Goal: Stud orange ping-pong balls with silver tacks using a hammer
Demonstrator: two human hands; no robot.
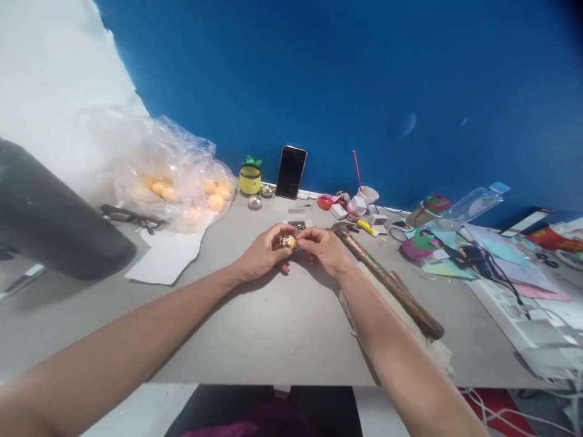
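My left hand (264,254) is closed around a small yellow ball (286,242), with dark and shiny spots on the surface. At the ball's right side, the thumb and fingers of my right hand (324,247) are pinched together. Whatever sits in that pinch is too small to make out. Just behind my fingers, a small open box (299,226) holds shiny silver bits, partly hidden by my hands. A hammer (392,280) with a worn wooden handle lies to the right, beyond my right forearm.
A clear plastic bag (182,182) of orange balls, a dark cylinder (59,212) and white paper (170,258) occupy the left. Two silver balls (254,203), a yellow pot (250,180) and a phone (291,172) stand behind. Cup (368,195), small boxes, bottle (473,206) and cables crowd the right.
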